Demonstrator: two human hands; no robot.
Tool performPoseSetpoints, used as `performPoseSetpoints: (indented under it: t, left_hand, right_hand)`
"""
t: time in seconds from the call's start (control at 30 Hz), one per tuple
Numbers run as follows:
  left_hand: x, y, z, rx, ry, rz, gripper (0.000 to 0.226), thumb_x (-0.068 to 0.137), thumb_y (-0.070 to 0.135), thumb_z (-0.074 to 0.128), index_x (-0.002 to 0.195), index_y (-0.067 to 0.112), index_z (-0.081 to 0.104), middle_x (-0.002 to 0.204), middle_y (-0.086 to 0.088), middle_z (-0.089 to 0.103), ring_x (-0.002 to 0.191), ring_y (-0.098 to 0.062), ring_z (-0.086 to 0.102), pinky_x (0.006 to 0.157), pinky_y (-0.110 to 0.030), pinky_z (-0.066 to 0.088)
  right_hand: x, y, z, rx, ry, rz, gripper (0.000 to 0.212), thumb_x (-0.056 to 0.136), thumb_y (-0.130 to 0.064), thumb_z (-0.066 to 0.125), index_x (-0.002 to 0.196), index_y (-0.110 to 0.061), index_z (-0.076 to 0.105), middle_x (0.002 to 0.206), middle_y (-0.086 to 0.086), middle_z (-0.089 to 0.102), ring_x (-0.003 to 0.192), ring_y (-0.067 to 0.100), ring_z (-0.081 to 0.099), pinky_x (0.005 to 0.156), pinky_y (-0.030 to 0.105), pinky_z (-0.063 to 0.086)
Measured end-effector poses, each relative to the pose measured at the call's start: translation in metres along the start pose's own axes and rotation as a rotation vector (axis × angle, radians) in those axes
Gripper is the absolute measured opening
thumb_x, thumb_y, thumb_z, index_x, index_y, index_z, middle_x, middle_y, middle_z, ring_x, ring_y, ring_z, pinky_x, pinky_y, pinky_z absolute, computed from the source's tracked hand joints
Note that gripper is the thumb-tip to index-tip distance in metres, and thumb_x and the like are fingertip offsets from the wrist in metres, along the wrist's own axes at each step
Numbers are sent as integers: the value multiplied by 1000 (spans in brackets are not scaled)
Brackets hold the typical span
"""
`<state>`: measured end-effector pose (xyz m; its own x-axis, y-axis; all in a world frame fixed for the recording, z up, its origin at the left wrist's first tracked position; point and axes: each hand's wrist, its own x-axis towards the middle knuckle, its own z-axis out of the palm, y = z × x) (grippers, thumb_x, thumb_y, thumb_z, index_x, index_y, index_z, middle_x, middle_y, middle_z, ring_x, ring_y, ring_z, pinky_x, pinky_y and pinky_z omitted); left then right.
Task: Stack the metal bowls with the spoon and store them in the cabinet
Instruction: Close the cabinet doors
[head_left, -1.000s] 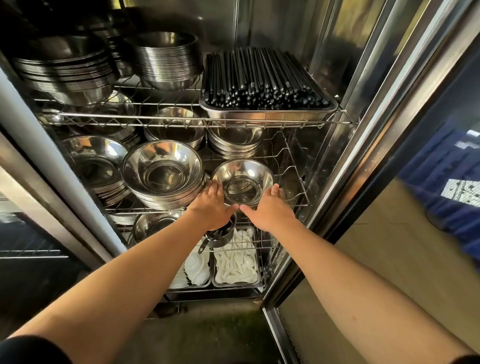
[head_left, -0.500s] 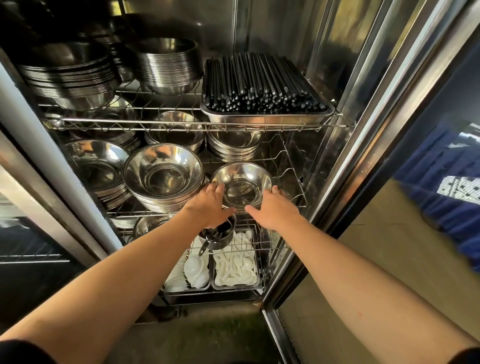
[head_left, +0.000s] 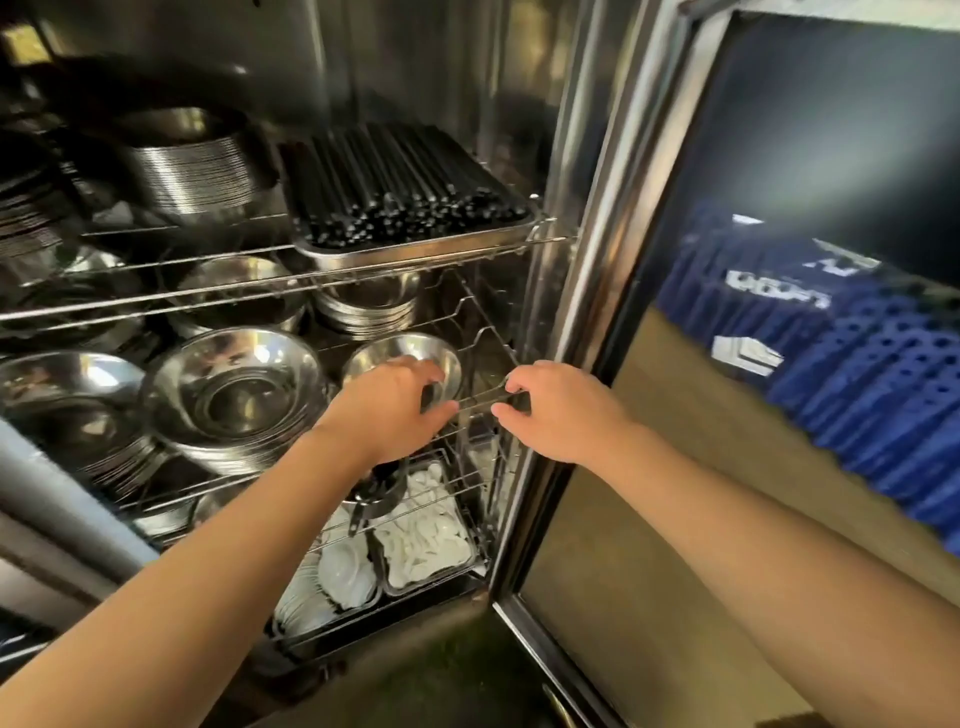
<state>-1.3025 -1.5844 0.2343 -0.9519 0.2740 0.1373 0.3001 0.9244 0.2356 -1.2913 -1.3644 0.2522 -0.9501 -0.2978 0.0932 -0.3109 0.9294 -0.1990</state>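
3 wire shelves fill the open steel cabinet (head_left: 587, 171), and most of the storing looks done. Largest, stacks of wide metal bowls (head_left: 234, 384) crowd the middle shelf's left and centre; more stacks and a tray of black chopsticks (head_left: 405, 208) sit on the top shelf. At the middle shelf's front right corner stands 1 small metal bowl (head_left: 410, 353), the likely last piece, already inside. The left hand (head_left: 389, 405) curls over its near rim, fingers bent; whether it grips is unclear. The right hand (head_left: 556, 410) pinches the shelf's front wire (head_left: 488, 400). No spoon shows clearly in the bowl. White spoons (head_left: 421, 535) fill the bottom trays. Remaining, I judge: release, shut the door (head_left: 779, 364).
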Motion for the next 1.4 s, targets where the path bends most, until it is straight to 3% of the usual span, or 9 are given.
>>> performPoseSetpoints:
  t: [0.1, 0.23, 0.4, 0.53, 0.67, 0.9, 1.07, 1.3, 1.4]
  left_hand:
    - [-7, 38, -13, -60, 45, 116, 52, 93, 56, 55, 135, 25, 57, 134, 0, 63, 115, -21, 64, 94, -35, 52]
    - [-19, 102, -32, -166, 126, 250, 51, 93, 54, 57, 134, 24, 57, 132, 3, 62, 118, -16, 61, 95, -30, 48]
    - [-54, 208, -45, -273, 235, 401, 49, 92, 53, 59, 131, 24, 59, 124, 6, 65, 115, -10, 61, 94, -22, 45]
    - [-88, 292, -28, -342, 298, 463, 54, 90, 54, 60, 133, 22, 55, 124, 5, 65, 116, -11, 61, 99, -28, 48]
    - [-125, 380, -6, -435, 360, 501, 64, 87, 49, 64, 139, 14, 48, 128, 0, 58, 119, -15, 56, 101, -19, 39]
    - [-172, 508, 19, -499, 446, 486, 86, 84, 48, 71, 149, 4, 36, 141, -7, 46, 134, -21, 42, 113, -31, 34]
    - [-168, 577, 27, -444, 557, 403, 96, 78, 50, 74, 151, 4, 30, 147, -11, 41, 138, -25, 37, 115, -39, 36]
    - [-151, 605, 40, -508, 585, 235, 108, 78, 22, 82, 154, 27, 6, 143, -8, 41, 130, -19, 43, 94, -24, 39]
    - [-157, 604, 40, -480, 614, 204, 106, 80, 20, 78, 154, 29, 3, 139, -8, 43, 127, -21, 45, 94, -30, 46]
  right_hand:
    - [-50, 16, -31, 19, 105, 47, 41, 94, -52, 57, 118, -21, 68, 109, 0, 68, 98, 22, 65, 77, 38, 55]
    - [-126, 40, -73, 54, 259, 117, 34, 93, -45, 64, 114, -19, 70, 109, 1, 69, 100, 24, 65, 83, 40, 51]
    - [-233, 81, -124, -12, 406, 220, 39, 93, -55, 55, 121, -30, 64, 120, -9, 65, 116, 15, 59, 91, 41, 52]
    - [-311, 106, -151, -29, 556, 181, 38, 91, -53, 58, 119, -29, 64, 112, -11, 65, 106, 15, 62, 88, 36, 52]
    - [-381, 138, -168, -13, 650, 77, 38, 89, -42, 65, 120, -20, 66, 113, -6, 65, 107, 18, 62, 94, 33, 47]
    - [-469, 195, -193, 32, 635, 29, 44, 93, -36, 62, 131, -16, 60, 131, 0, 58, 125, 18, 53, 104, 28, 42]
    - [-507, 228, -204, 16, 594, 85, 46, 95, -35, 51, 139, -25, 49, 135, -8, 53, 113, -5, 43, 88, 6, 26]
    - [-517, 263, -194, 7, 547, 204, 47, 97, -28, 53, 143, -22, 46, 137, -4, 53, 121, 11, 51, 85, 23, 36]
    - [-516, 275, -188, 24, 511, 252, 50, 98, -31, 53, 146, -19, 43, 138, -2, 52, 122, 15, 53, 84, 27, 39]
